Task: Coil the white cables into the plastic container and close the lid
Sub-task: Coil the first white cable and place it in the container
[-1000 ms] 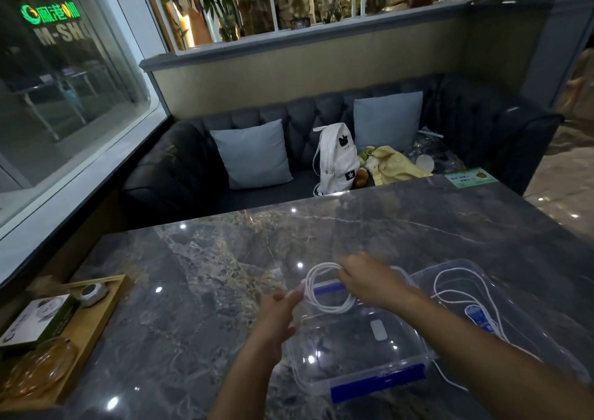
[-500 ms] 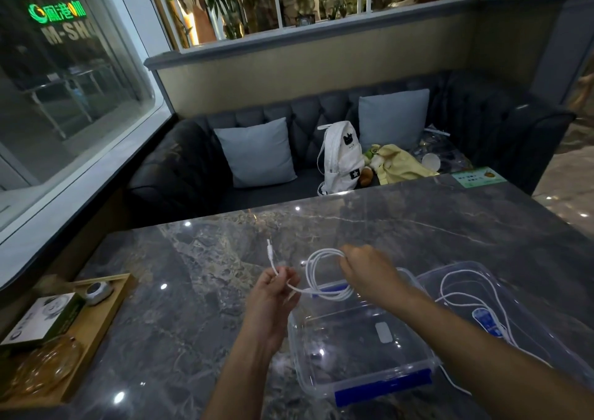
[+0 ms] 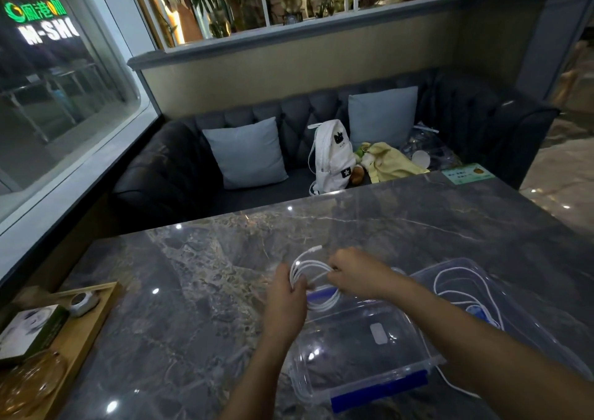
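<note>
Far left of cable (image 3: pixel 313 270), "M-SH" sign (image 3: pixel 48 32)

On my feed the bench (image 3: pixel 418 226) looks like polished grey stone, glossy with light spots. The plastic container (image 3: pixel 379 379) is clear and shiny, the white cable (image 3: pixel 324 304) smooth. I see a matt wooden tray (image 3: pixel 80 342), cloth cushions (image 3: pixel 247 153) and a tufted, leathery sofa (image 3: pixel 167 169).
</note>
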A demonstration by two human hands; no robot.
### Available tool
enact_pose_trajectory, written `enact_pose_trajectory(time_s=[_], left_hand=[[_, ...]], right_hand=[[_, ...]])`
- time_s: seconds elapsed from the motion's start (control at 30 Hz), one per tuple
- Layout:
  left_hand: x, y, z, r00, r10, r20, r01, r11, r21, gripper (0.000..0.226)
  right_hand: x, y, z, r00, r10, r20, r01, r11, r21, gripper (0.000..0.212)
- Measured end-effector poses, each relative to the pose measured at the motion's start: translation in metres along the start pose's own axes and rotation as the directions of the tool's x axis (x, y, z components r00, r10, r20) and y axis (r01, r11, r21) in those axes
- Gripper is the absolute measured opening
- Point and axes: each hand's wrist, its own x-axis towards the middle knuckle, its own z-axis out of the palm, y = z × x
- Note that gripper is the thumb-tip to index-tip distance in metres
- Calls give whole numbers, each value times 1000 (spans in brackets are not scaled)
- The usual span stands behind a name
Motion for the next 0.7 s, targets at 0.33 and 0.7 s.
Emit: enact_pose_trajectory(time_s=[0.33,0.7], left_hand=[[22,1,-4,914,-215,344,356,832,-426,12],[36,9,-9,833,-194,518,516,611,-601,27]], right_hand=[[1,7,4,877,-401,-264,337,906,-256,18],[4,8,5,772,-357,-527,450,892,55,8]])
